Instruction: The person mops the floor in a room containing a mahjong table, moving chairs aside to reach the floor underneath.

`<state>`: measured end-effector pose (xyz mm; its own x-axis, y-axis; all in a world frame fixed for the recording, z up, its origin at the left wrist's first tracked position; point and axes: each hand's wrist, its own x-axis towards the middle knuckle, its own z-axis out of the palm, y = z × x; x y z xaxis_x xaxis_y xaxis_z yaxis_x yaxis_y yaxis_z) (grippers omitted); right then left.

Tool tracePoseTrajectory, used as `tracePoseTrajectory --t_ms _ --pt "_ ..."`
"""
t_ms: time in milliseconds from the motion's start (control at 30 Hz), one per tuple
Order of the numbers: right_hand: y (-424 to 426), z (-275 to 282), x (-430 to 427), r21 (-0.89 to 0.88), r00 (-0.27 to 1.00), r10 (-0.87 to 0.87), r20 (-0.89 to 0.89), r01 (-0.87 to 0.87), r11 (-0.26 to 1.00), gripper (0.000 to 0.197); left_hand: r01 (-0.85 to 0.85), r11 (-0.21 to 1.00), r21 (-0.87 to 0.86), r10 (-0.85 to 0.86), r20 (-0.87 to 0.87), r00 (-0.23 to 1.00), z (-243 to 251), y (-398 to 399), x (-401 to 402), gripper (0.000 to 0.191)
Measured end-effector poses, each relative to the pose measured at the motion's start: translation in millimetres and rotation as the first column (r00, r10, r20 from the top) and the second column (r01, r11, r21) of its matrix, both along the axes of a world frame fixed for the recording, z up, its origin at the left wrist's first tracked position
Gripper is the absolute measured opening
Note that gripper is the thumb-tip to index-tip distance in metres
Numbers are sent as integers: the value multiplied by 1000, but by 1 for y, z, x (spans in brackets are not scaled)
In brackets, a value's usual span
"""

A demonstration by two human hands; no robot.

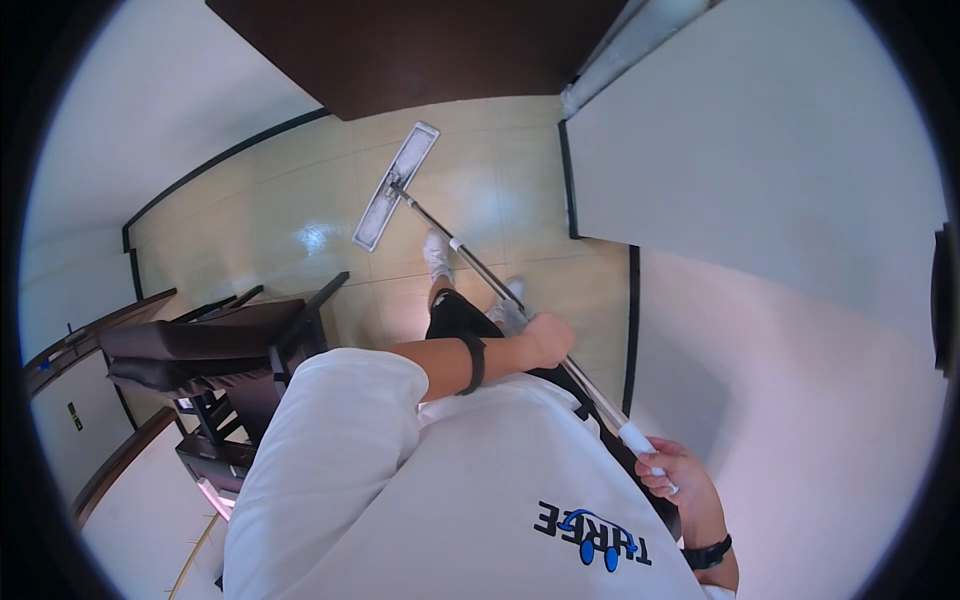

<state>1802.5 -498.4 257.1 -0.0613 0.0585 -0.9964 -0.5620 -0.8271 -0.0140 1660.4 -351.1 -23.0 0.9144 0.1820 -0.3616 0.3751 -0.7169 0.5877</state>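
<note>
A flat mop crosses my view diagonally, its metal pole [484, 268] running from upper left to lower right. My left hand [549, 340] is closed around the middle of the pole, with the forearm across my body. At the pole's upper end, my right hand [671, 469] grips the white handle [637, 439]. The long rectangular mop head [412, 154] lies on the tiled floor ahead of my feet, slanted, joined to the pole by a swivel joint [394, 185]. The pad under the head is mostly hidden.
Glossy beige tiles [300, 202] cover the floor. A dark brown panel [450, 52] stands ahead. White walls with dark skirting [568, 180] close in on the right. Dark padded chairs [217, 330] stand to my left. My white shoe [436, 255] is near the mop head.
</note>
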Motion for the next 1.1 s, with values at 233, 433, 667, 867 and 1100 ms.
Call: tracePoseTrajectory --t_ms 233,433,667,867,1100 --pt "-103 34 4 -7 989 -116 97 117 993 25 342 940 16 -342 89 936 30 -77 51 17" --pt "-126 43 32 96 943 -333 15 330 939 21 443 896 1 -442 74 894 55 -66 85 18" --pt "-100 41 112 722 655 -590 473 96 685 27 70 995 68 -77 98 992 51 15 141 32" --pt "-208 -21 74 696 -32 -766 642 444 565 22 -102 987 124 102 12 995 23 63 149 34" --pt "-215 -119 26 202 417 -321 851 304 931 23 -392 866 -310 431 67 900 23 68 156 32"
